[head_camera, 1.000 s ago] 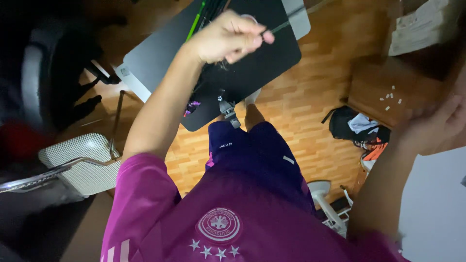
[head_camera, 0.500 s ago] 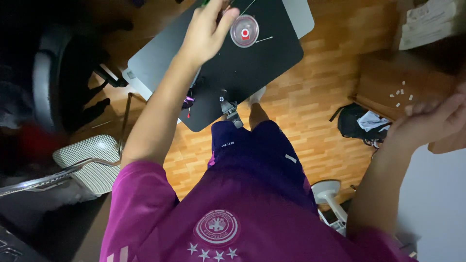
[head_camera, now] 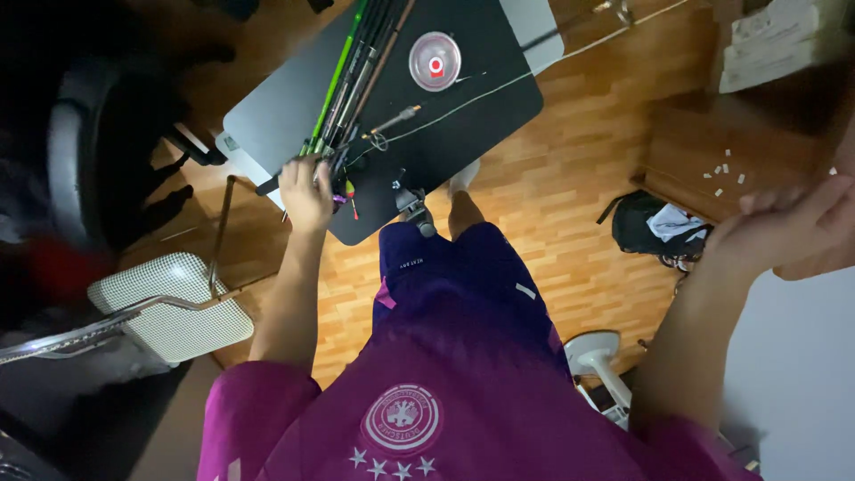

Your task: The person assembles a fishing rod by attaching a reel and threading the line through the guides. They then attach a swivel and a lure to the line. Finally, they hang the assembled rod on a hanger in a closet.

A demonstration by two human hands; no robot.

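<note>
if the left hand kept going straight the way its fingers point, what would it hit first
The left hand points up the dark table, along the bundle of rods it already touches. It would likely slide onto those rods first; the clear line spool lies off to the side. Depth is unclear.

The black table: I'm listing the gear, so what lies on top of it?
On the black table lie a bundle of rods, a round line spool and a taut line. The left hand covers the rod butts.

My left hand (head_camera: 305,191) rests on the butt ends of the fishing rods (head_camera: 352,80) lying on the black table (head_camera: 481,107), near a round line spool (head_camera: 435,61). My right hand (head_camera: 784,227) hangs raised, well apart, fingers loosely curled.
</note>
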